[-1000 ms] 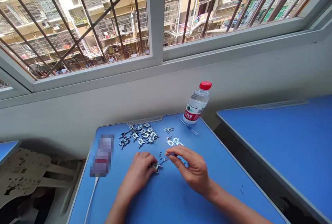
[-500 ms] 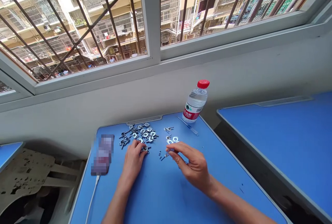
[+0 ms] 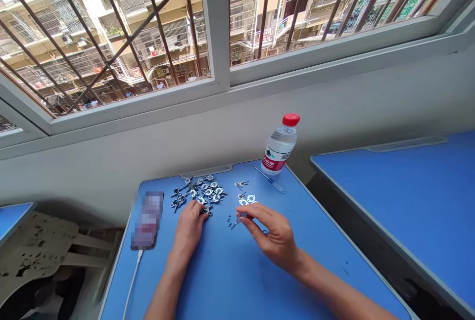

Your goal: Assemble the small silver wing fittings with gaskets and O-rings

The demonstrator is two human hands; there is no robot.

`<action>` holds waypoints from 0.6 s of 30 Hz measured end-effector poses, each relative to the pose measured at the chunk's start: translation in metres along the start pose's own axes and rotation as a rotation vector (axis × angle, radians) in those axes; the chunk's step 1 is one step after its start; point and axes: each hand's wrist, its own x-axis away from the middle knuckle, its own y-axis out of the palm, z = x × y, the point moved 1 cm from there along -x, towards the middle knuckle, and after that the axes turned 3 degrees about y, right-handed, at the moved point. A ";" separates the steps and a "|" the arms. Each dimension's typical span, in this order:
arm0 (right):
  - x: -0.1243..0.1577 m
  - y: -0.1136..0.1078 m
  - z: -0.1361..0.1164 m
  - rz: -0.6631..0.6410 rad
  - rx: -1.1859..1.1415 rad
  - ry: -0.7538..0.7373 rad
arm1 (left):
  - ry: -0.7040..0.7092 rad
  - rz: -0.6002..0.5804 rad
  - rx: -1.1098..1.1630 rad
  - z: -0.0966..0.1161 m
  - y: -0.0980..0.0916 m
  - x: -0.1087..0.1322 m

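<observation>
My left hand (image 3: 189, 223) rests on the blue table at the near edge of a pile of small metal parts (image 3: 210, 192). Its thumb and fingertips close on one oval metal part (image 3: 208, 211), partly hidden by the fingers. Over the middle of the table, my right hand (image 3: 272, 233) pinches a small shiny piece with a thin pin (image 3: 233, 226) pointing down and left. The fingers cover most of that piece, so its kind is unclear. Several tiny dark bits (image 3: 229, 219) lie just left of it. Flat oval metal plates (image 3: 251, 199) lie behind the right fingers.
A water bottle (image 3: 279, 152) with a red cap stands at the back right, beside a thin tool with a clear end (image 3: 273, 185). A phone (image 3: 147, 221) with a white cable (image 3: 131, 280) lies left. Another blue table (image 3: 401, 186) is to the right.
My left hand has shifted slightly back toward the pile, and the metal part at its fingertips with it. The right hand has drifted slightly left, still pinching the small piece.
</observation>
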 end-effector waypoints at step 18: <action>0.008 0.015 0.022 -0.491 0.119 0.346 | -0.030 -0.410 0.332 0.017 -0.034 0.010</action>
